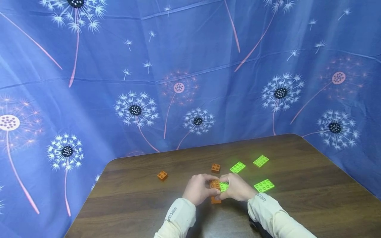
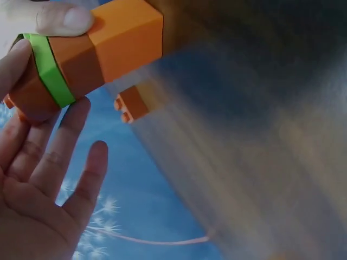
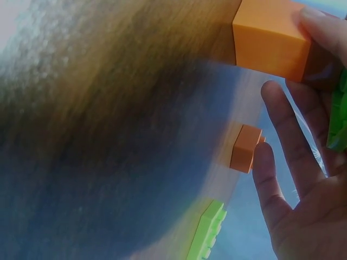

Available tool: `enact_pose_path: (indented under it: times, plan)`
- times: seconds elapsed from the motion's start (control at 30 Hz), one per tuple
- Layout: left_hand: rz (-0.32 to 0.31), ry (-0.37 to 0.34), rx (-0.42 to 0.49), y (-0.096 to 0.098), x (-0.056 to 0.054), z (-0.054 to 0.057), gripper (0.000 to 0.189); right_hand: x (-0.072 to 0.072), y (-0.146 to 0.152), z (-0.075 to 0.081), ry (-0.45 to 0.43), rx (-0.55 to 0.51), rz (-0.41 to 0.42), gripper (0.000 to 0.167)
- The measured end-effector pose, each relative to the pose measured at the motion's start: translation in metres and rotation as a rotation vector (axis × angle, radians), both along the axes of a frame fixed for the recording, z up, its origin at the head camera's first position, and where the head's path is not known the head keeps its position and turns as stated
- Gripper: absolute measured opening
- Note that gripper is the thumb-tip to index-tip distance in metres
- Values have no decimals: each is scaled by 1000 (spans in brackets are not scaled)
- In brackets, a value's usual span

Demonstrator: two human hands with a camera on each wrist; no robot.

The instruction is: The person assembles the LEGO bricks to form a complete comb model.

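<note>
Between the two hands stands a stack of toy building bricks (image 1: 215, 184). In the left wrist view a bright orange brick (image 2: 127, 40) is its lowest part, then comes a darker orange brick (image 2: 81, 64), a thin green plate (image 2: 51, 70) and another orange brick (image 2: 33, 96) at the studded end. The green plate juts out to the right in the head view. My left hand (image 1: 194, 190) pinches the top orange brick between thumb and fingers. From the other side, my right hand (image 1: 238, 188) grips the stack around the green plate, its thumb against the orange bricks. Some fingertips are hidden.
Behind the stack lies a loose orange brick (image 1: 215, 168), with another orange brick (image 1: 162, 175) to the left. Three green studded pieces lie to the right: a near one (image 1: 264, 185), a middle one (image 1: 237, 167) and a far one (image 1: 261, 161). A patterned blue cloth (image 1: 208, 82) hangs behind the table.
</note>
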State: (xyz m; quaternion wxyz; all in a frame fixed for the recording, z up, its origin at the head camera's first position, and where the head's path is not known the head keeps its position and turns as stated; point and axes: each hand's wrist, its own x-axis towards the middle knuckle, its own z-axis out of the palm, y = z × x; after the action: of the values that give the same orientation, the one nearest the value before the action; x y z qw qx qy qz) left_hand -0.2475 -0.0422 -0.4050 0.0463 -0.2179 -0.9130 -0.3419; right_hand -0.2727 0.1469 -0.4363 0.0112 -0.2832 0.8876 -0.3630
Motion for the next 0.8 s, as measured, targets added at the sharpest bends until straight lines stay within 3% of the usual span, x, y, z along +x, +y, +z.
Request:
enact_pose_path:
  times: [0.2,0.57,0.8]
  plan:
    - [-19,-63,81,0,-1,-9,35,2,0,-1,-10,-23,-1,22]
    - [-22,-53,195,-6,-2,-21,36,1,-3,-7,23,-36,9,24]
    - [-11,-97,274,-4,-2,-24,36,3,2,-10,28,-52,-4,32]
